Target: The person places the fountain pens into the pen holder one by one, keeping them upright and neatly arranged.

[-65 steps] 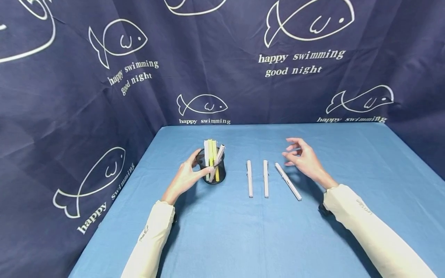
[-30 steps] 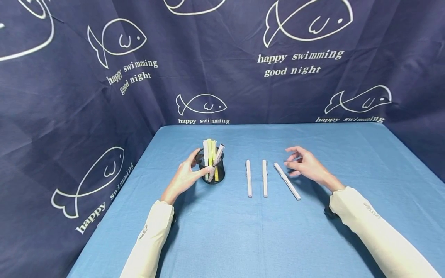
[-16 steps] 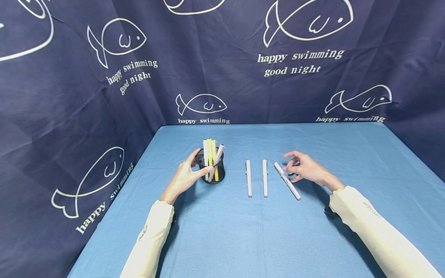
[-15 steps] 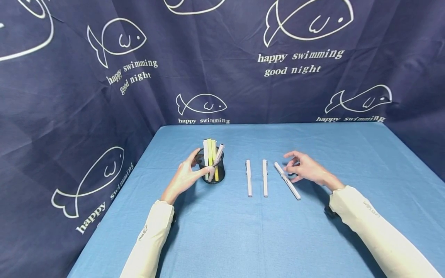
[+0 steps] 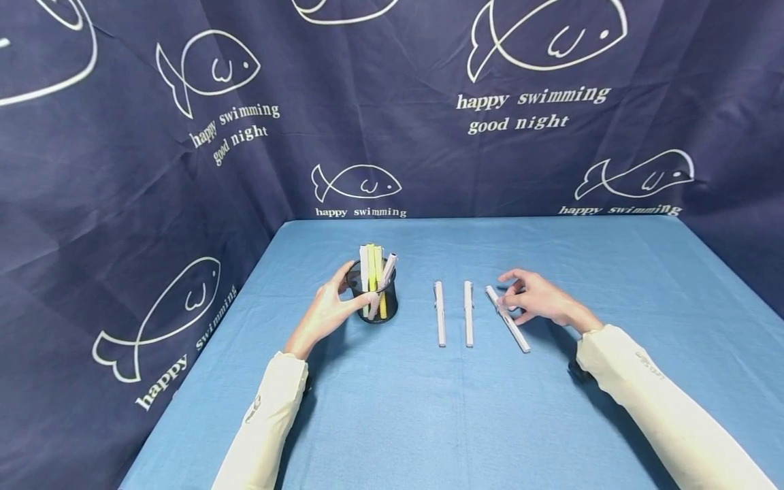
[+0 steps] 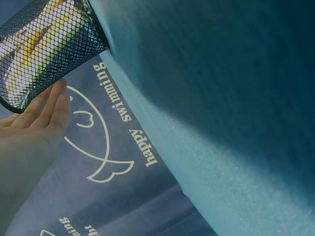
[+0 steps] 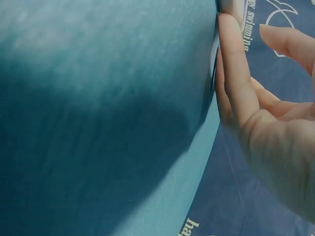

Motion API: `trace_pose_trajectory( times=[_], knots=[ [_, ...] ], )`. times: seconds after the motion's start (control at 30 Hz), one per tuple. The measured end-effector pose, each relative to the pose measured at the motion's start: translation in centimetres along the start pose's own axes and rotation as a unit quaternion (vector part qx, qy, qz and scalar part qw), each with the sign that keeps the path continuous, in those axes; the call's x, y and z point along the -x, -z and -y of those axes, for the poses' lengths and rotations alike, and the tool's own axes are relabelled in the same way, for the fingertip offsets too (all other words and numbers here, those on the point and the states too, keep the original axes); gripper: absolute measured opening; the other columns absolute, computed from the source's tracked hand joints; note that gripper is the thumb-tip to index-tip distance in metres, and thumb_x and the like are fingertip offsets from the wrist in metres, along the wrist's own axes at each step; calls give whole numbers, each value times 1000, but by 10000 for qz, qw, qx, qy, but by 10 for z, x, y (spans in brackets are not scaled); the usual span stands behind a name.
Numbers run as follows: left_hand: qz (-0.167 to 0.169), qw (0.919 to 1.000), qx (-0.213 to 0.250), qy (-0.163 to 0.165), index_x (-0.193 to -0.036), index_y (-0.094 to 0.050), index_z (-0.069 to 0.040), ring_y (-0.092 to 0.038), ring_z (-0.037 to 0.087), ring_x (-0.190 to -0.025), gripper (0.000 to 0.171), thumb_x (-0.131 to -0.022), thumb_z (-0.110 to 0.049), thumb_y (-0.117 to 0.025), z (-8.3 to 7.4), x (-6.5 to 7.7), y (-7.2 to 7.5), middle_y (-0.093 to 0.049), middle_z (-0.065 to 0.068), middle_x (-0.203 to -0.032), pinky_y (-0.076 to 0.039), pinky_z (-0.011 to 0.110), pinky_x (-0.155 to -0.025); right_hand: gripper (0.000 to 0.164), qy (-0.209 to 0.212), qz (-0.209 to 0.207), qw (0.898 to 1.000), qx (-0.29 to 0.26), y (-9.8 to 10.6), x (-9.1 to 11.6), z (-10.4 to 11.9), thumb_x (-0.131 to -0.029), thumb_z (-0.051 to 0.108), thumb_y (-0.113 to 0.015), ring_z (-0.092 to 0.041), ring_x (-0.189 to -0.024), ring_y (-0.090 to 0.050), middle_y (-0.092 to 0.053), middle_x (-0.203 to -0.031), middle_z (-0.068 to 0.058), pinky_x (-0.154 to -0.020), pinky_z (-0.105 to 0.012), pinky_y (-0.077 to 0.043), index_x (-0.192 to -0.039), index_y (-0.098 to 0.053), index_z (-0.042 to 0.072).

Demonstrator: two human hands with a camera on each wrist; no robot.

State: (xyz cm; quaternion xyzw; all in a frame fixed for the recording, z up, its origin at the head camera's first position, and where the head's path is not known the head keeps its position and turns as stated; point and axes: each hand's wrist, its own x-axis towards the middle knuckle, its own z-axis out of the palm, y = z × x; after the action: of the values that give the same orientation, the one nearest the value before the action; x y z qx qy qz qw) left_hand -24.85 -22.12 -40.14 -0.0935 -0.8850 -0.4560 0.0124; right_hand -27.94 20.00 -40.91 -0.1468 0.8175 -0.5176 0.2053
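My left hand (image 5: 327,306) holds a black mesh pen cup (image 5: 390,309) from its left side, thumb across the front and fingers behind. Several white, pale and yellow pens (image 5: 371,265) stand in the cup. In the left wrist view the fingers lie against the mesh. To the right, my right hand (image 5: 539,299) is at a slanted pale pen (image 5: 516,331), thumb tip overlapping its upper half. In the right wrist view its lower fingers (image 7: 236,64) reach the pen's end (image 7: 232,7), fairly straight, with the thumb held apart.
Two more pale pens, one left (image 5: 439,316) and one middle (image 5: 468,316), lie roughly parallel between cup and right hand. A blue cloth (image 5: 392,422) covers the table. Dark blue curtains (image 5: 380,102) with white fish prints hang behind and along both sides.
My right hand has come down and nearer to the slanted pen, its thumb now over it. That pen has turned very slightly. The left hand and the cup stay put.
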Motion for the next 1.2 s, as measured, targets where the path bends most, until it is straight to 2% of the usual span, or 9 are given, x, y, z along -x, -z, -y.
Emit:
trace_pose_trajectory(
  times=[0.37,0.6,1.03,1.2],
  knots=[
    [10,10000,-24,52,-163,-33,-19,-54,32,-134,94,-88,-55,-78,0,-1,0,-54,13,-150,-41,55,-108,60,-194,73,9997,103,-1,-6,-1,-101,2,-56,-30,-95,-67,-60,-109,-23,-75,-46,-61,-151,-29,-17],
    [0,10000,-6,3,-162,-34,-19,-54,32,-134,93,-89,-54,-78,0,-1,0,-56,11,-149,-42,56,-107,59,-276,12,9994,205,-2,-9,-2,-99,3,-58,-25,-89,-68,-62,-109,-20,-72,-44,-61,-150,-34,-15],
    [-26,10000,-41,-26,-162,-35,-20,-55,31,-132,92,-89,-54,-78,1,-1,0,-56,10,-148,-42,55,-107,63,-280,54,9993,236,-4,-11,0,-93,-1,-62,-26,-85,-69,-63,-102,-19,-70,-43,-61,-148,-36,-17],
    [-28,10000,-60,19,-162,-34,-19,-55,31,-132,93,-89,-55,-78,0,0,0,-55,11,-149,-42,55,-106,66,-227,93,9994,251,-4,-13,-1,-94,0,-66,-25,-81,-68,-59,-97,-16,-69,-43,-61,-149,-34,-18]
  ],
)
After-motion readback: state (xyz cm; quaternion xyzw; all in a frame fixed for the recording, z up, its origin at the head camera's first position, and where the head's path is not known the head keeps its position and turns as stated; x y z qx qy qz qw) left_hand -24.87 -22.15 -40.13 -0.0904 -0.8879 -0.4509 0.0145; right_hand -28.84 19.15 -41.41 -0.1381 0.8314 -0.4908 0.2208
